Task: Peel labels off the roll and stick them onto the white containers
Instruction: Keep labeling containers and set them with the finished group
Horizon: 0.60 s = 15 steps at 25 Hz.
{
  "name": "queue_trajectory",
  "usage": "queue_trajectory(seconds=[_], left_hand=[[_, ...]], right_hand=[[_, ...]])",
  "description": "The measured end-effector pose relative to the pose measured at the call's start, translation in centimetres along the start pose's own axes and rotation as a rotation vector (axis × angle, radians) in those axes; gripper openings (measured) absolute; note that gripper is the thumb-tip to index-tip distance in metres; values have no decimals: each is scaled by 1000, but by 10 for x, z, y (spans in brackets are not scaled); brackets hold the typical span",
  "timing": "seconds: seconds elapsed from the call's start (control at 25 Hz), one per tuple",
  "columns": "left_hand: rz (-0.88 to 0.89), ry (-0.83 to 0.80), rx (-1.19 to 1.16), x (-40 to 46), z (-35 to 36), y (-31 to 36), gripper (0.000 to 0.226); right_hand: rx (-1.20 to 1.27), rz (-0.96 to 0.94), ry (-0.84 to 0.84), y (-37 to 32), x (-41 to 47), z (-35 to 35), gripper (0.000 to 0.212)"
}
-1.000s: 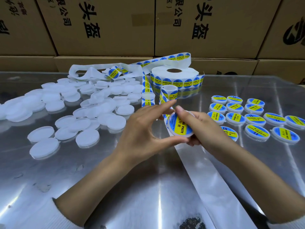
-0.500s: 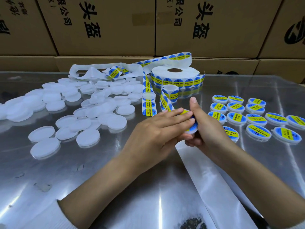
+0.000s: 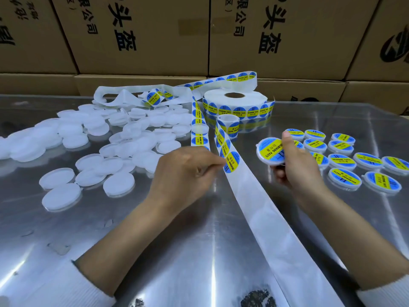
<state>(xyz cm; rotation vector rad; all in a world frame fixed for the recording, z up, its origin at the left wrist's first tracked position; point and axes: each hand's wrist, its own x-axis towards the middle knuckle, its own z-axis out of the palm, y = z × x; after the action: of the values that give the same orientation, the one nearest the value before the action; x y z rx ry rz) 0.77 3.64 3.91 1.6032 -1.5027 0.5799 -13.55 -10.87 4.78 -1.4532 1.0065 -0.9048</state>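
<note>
The person's right hand [image 3: 297, 171] holds one labelled container [image 3: 271, 151] above the table's right half, tilted so its blue-and-yellow label faces the camera; the thumb lies across the label's right side and the other fingers curl behind the container. Whether anything is inside it cannot be told, since its top is covered. Just left of it, the left hand [image 3: 186, 171] has its thumb and forefinger pinched together at the edge of the next label [image 3: 232, 161] on the backing strip [image 3: 261, 218], which runs from the near edge of the table up toward the label roll [image 3: 234, 103] lying flat near the far edge. A second strip of labels [image 3: 199, 129] hangs down from the roll's left side, and loose spent backing [image 3: 124, 96] is heaped farther left along the far edge. To the right of the held container, a group of finished labelled containers [image 3: 345, 160] sits in rough rows toward the right edge. Across the left half, a loose pile of plain white containers [image 3: 115, 142] spreads toward the left edge, all closed and unlabelled. The metal table [image 3: 177, 251] is shiny. Behind its far edge stand stacked cardboard boxes [image 3: 143, 34].
</note>
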Motion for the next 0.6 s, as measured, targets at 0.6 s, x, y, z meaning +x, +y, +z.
queue_trajectory(seconds=[0.6], left_hand=[[-322, -666, 295, -14, 13, -22, 50]], right_hand=[[-899, -441, -231, 25, 9, 2, 30]])
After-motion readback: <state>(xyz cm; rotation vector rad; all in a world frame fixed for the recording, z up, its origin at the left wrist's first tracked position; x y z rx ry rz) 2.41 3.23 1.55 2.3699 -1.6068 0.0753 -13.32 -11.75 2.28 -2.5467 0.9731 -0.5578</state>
